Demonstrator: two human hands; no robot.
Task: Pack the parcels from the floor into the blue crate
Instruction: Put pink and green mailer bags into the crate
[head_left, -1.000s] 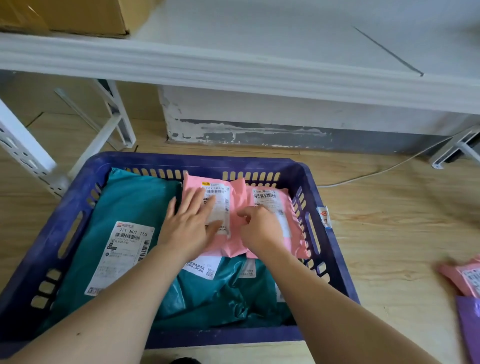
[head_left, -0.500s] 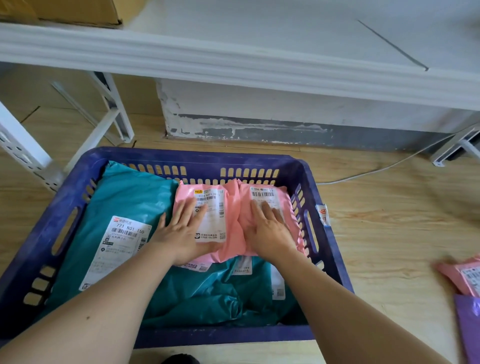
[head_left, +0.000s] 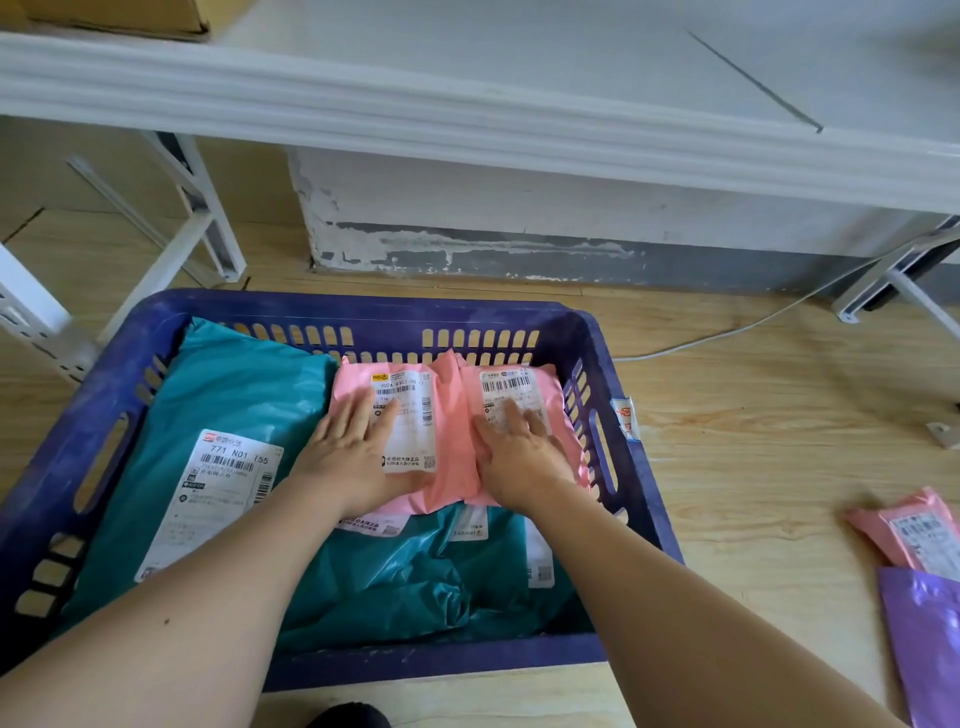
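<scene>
Flat-palmed, left hand (head_left: 349, 457) and right hand (head_left: 524, 457) press two crinkly pink plastic mailer parcels (head_left: 452, 415), gripping nothing, far-right inside the slotted blue plastic crate (head_left: 628, 467), atop glossy teal poly bags (head_left: 234, 395). Another pink mailer (head_left: 906, 530) lies on wood-grain floor (head_left: 753, 431), right.

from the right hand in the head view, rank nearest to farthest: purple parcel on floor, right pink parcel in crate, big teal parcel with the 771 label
1. right pink parcel, under the right hand
2. big teal parcel, crate's left side
3. purple parcel, floor, far right
</scene>
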